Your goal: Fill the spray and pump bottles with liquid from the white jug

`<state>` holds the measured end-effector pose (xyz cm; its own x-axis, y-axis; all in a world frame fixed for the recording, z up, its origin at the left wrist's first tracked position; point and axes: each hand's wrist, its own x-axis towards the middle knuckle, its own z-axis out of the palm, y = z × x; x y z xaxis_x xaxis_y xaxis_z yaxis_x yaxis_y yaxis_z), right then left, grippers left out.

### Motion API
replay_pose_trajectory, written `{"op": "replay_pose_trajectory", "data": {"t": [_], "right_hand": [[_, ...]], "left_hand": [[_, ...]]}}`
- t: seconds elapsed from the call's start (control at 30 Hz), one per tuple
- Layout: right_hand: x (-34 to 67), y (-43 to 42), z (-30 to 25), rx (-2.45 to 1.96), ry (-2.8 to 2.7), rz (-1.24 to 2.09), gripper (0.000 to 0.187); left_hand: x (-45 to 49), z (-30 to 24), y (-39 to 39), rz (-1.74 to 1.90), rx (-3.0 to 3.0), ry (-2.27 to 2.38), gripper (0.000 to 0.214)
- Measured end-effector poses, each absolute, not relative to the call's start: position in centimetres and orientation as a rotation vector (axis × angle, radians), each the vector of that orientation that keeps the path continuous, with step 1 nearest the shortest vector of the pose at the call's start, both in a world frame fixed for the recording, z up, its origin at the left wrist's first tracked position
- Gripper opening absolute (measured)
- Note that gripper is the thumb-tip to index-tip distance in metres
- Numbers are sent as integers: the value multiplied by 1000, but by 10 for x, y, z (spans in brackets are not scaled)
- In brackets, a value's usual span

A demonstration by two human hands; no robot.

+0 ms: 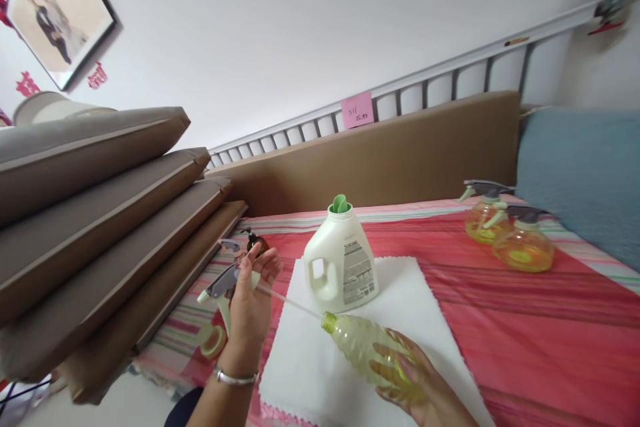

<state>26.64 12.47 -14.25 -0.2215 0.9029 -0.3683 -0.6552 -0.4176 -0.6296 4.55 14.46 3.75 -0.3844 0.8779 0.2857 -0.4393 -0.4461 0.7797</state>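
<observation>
My left hand (257, 297) grips a grey and white trigger spray head (223, 283) near its collar. Its thin dip tube (290, 302) slants down to the right, with its far end at the mouth of a ribbed yellow-green bottle (357, 347). I cannot tell whether the tube's tip is inside the neck. Wrapped round the lower part of that bottle, my right hand (417, 383) keeps it tilted, neck toward the left. Behind the bottle a white detergent jug (343, 260) stands upright on a white cloth (295, 373), a green piece in its mouth.
Two spray bottles with yellow-orange liquid, one farther (485, 219) and one nearer (524, 247), stand at the right. A brown pump bottle (255, 240) is behind my left hand. Stacked cushions (100, 233) crowd the left. A padded board (380, 153) runs along the back.
</observation>
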Motion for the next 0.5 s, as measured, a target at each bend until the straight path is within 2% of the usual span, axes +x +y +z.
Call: {"op": "replay_pose_trajectory", "data": {"t": [0.23, 0.37, 0.5], "right_hand": [[265, 124, -135, -801, -433, 1885, 93], [256, 119, -133, -768, -371, 1863, 98], [250, 111, -130, -689, -306, 1875, 93]], "left_hand": [[52, 35, 144, 1939, 896, 801, 35], [88, 11, 138, 1837, 902, 804, 39], [123, -18, 131, 1684, 887, 869, 44]]}}
